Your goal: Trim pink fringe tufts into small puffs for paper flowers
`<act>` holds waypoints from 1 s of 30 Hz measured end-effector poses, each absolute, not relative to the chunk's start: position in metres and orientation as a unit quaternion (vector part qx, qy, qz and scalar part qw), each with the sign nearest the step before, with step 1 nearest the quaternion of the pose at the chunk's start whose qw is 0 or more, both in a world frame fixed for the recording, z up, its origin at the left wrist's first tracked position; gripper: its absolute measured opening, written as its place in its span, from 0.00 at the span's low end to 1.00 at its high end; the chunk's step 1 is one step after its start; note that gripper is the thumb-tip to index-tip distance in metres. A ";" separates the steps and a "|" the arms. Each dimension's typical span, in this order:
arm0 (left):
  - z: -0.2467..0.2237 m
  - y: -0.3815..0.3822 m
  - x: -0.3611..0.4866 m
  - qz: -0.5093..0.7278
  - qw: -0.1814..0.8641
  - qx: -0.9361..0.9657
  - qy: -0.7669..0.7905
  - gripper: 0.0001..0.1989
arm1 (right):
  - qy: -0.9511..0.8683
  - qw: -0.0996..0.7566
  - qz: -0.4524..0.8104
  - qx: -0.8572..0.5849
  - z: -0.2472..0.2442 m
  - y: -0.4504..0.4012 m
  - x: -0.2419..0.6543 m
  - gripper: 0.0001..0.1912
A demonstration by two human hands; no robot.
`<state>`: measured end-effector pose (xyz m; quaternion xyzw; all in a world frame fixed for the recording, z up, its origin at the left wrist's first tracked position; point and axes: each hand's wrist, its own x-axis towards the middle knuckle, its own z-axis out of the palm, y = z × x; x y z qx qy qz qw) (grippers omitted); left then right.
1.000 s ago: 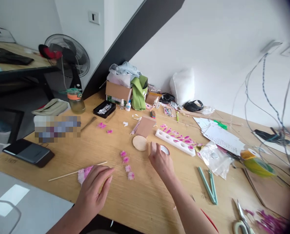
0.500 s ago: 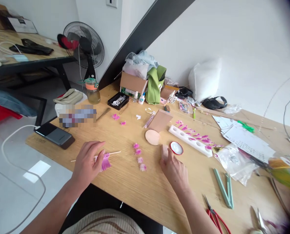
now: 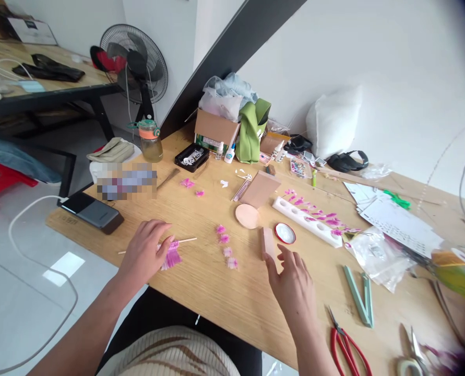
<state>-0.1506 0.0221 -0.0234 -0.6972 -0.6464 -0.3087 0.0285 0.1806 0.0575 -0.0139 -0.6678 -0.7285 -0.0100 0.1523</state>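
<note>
My left hand [image 3: 144,250] rests over a thin wooden stick [image 3: 187,240], with a pink-purple fringed strip [image 3: 171,257] hanging from it. Its fingers are stretched out and apart from the thumb; part of the stick is hidden beneath the palm. My right hand [image 3: 293,279] is open, thumb and fingers spread, close to a pale pink rectangular block [image 3: 267,243] standing on the table. The thumb tip is at the block's lower end; whether it touches, I cannot tell. Between my hands lies a row of small pink fluffy flowers [image 3: 227,252].
Beyond the block are a round pale disc [image 3: 247,215] and a red-rimmed lid [image 3: 285,233]. A white holed rack [image 3: 306,222] lies beside pink petal stems. Red-handled pliers [image 3: 345,342], green tweezers-like strips [image 3: 359,297] and scissors [image 3: 416,347] lie at right; a power bank [image 3: 91,211] at left.
My right hand has let go of the pink block and drawn back toward me and right, its fingers spreading. My left hand stays at the stick; the view has shifted slightly.
</note>
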 end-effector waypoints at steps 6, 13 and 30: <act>-0.030 0.022 -0.164 -0.265 0.018 -0.697 -0.666 0.08 | -0.702 0.269 0.073 -0.655 -0.022 0.024 0.178 0.20; -0.038 -0.005 -0.188 -0.234 -0.009 -0.660 -0.713 0.09 | -0.692 0.320 0.069 -0.643 -0.028 0.012 0.185 0.23; -0.048 -0.023 -0.206 -0.249 -0.003 -0.664 -0.705 0.11 | -0.743 0.323 0.079 -0.581 -0.030 0.019 0.151 0.22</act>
